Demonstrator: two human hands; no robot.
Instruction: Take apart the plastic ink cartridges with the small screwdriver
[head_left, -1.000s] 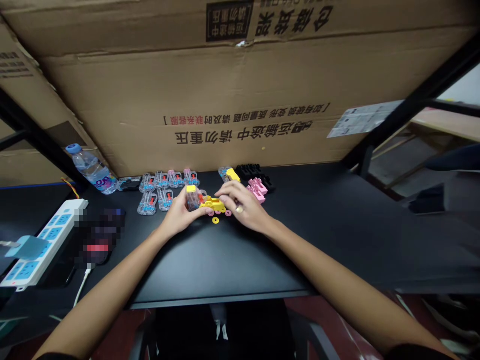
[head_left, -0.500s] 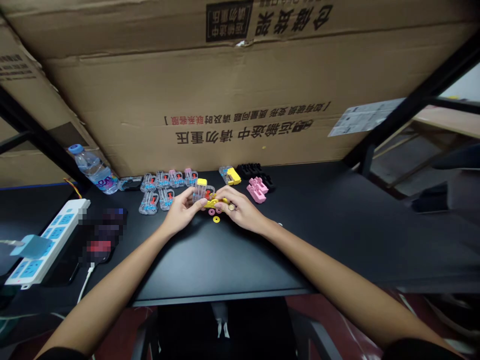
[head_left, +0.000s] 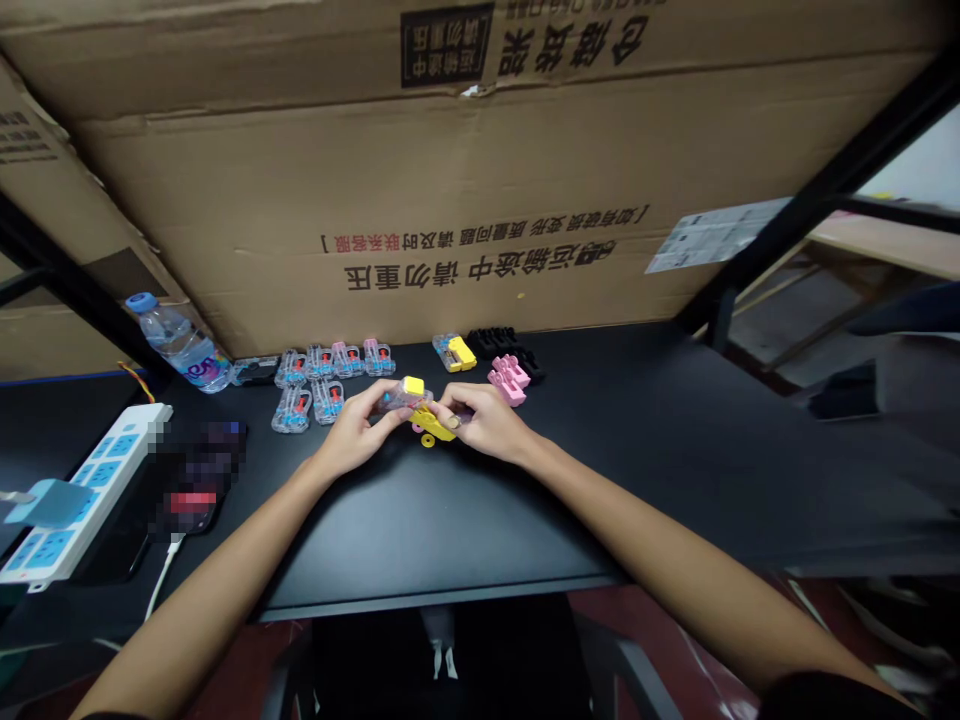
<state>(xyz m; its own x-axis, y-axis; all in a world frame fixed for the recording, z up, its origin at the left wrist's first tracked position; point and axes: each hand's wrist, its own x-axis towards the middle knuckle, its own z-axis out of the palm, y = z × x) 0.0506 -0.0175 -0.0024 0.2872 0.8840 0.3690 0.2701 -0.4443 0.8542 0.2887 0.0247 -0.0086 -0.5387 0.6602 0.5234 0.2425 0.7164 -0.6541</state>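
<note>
My left hand [head_left: 360, 428] is closed on a small clear plastic case [head_left: 391, 397] with a yellow cap at its end. Against that case lies a yellow plastic piece [head_left: 433, 422], gripped by the fingers and thumb of my right hand [head_left: 484, 422]. Both parts touch, held just above the black table; whether they are joined I cannot tell. Below them on the table lies a yellow ring [head_left: 428, 440], with a pink ring [head_left: 416, 428] partly hidden beside it.
Several clear cases [head_left: 291, 408] stand in rows at the left. Behind my hands sit a clear-and-yellow case [head_left: 454, 352], pink pieces [head_left: 508, 380] and black pieces [head_left: 493, 343]. A water bottle [head_left: 180, 343], power strip [head_left: 90, 490] and phone [head_left: 196, 480] are farther left. Cardboard [head_left: 480, 170] walls the back.
The clear case and yellow piece have been tilted, and the yellow piece now slants down to the right between my hands. The view has shifted slightly.
</note>
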